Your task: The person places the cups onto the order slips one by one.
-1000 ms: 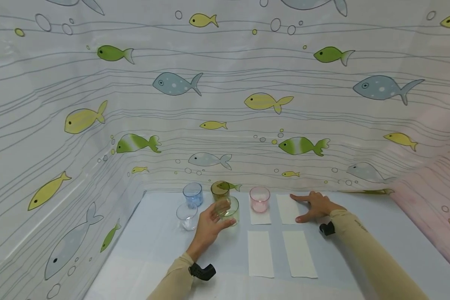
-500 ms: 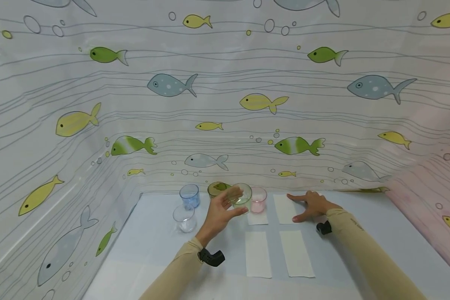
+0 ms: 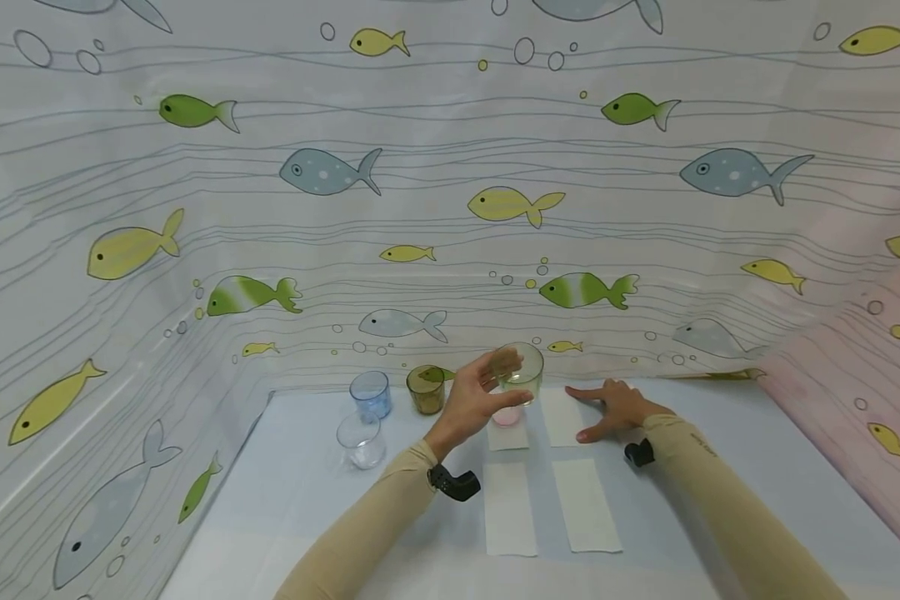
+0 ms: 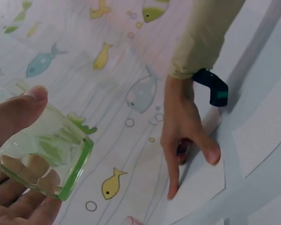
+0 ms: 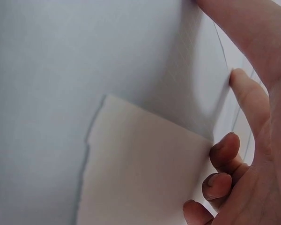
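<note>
My left hand [image 3: 471, 407] grips a clear green-tinted glass [image 3: 527, 373], thumb on one side and fingers on the other. In the head view this glass is raised off the table and covers most of a pink glass [image 3: 507, 417], which stands on a white paper strip [image 3: 512, 438]. The left wrist view shows the green glass's thick base [image 4: 77, 168]. My right hand [image 3: 617, 410] spans the right edge of the far-right paper strip [image 3: 561, 422]. Its index finger and thumb are straight and touch down there; its other fingers are curled.
Two more paper strips lie nearer, one at left [image 3: 510, 508] and one at right [image 3: 587, 504]. At the back left stand a blue glass [image 3: 371, 396], an amber glass [image 3: 426, 392] and a clear glass [image 3: 363, 442]. A fish-printed curtain [image 3: 420, 208] encloses the table's back and sides.
My left hand has lifted the green glass and carried it right, from near the amber glass to above and in front of the pink one. The right hand stays by the same paper strip.
</note>
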A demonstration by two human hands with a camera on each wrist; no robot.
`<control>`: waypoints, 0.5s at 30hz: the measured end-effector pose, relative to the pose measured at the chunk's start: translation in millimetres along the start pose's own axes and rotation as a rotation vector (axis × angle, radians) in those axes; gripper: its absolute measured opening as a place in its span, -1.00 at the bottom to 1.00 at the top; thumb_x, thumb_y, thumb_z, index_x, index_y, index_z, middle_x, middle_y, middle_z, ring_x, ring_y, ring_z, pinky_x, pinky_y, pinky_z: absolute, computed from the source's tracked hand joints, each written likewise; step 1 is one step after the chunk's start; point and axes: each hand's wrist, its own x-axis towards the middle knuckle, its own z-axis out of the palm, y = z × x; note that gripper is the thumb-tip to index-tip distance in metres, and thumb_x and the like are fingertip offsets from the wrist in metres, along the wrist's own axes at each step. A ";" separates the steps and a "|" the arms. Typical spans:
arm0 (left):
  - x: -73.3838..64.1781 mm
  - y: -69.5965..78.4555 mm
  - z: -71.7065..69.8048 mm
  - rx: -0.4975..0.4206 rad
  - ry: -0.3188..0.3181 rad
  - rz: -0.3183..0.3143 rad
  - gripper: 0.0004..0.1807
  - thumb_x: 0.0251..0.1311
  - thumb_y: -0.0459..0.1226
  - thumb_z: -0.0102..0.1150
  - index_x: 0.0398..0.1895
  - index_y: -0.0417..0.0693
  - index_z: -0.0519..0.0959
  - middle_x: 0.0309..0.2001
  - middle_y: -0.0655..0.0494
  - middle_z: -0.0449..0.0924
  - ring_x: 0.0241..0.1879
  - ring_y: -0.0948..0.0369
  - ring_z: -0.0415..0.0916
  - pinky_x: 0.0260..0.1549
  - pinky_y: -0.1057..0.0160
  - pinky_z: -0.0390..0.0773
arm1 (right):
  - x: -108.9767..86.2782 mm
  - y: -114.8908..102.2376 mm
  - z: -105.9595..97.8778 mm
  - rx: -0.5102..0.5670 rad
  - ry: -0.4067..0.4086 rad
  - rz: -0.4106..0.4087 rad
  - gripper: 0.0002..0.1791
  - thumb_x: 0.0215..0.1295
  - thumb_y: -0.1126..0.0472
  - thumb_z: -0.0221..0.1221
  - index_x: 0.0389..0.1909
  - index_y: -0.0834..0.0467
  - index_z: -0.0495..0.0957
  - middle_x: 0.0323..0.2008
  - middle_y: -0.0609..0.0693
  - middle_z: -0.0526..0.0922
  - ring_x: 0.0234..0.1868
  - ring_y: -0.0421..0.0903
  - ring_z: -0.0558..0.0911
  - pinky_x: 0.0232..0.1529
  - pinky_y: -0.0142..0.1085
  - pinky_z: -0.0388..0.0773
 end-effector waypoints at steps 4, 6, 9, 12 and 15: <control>13.1 -0.7 11.0 -0.025 -0.025 -0.008 -0.23 0.24 -0.23 0.54 0.51 -0.02 0.44 0.39 -0.06 0.59 0.41 0.11 0.53 0.48 0.04 0.47 | 1.5 0.6 0.6 0.015 -0.009 0.005 0.24 -0.16 -0.51 0.54 0.60 -0.19 0.34 0.19 0.49 0.45 0.13 0.32 0.49 0.13 0.38 0.51; 18.6 -2.6 16.6 -0.034 -0.033 -0.018 -0.25 0.25 -0.22 0.54 0.50 0.00 0.45 0.38 -0.07 0.60 0.39 0.12 0.55 0.48 0.01 0.47 | 1.8 0.8 1.1 0.021 -0.011 0.007 0.24 -0.15 -0.51 0.54 0.60 -0.20 0.33 0.20 0.49 0.45 0.15 0.33 0.49 0.14 0.39 0.51; 26.1 -5.6 24.8 -0.042 -0.036 -0.034 -0.27 0.24 -0.21 0.54 0.47 0.00 0.47 0.36 -0.04 0.62 0.35 0.11 0.57 0.45 0.00 0.50 | 2.0 0.7 0.6 0.020 -0.016 0.019 0.24 -0.17 -0.51 0.55 0.60 -0.20 0.33 0.17 0.46 0.47 0.11 0.28 0.49 0.12 0.34 0.52; 33.6 -9.6 32.6 -0.045 -0.038 -0.054 -0.29 0.23 -0.22 0.55 0.44 -0.03 0.49 0.32 0.01 0.65 0.33 0.08 0.59 0.42 0.05 0.54 | 2.6 0.4 -0.1 0.006 -0.019 0.025 0.24 -0.17 -0.52 0.54 0.59 -0.20 0.34 0.13 0.39 0.49 0.04 0.19 0.47 0.07 0.25 0.53; 40.3 -13.0 39.7 -0.045 -0.036 -0.077 -0.29 0.21 -0.24 0.56 0.42 -0.06 0.49 0.31 0.01 0.65 0.33 0.01 0.60 0.40 0.10 0.56 | 3.1 0.9 -1.2 -0.011 -0.019 0.014 0.23 -0.15 -0.51 0.54 0.59 -0.15 0.36 0.09 0.35 0.50 0.00 0.16 0.46 0.03 0.20 0.53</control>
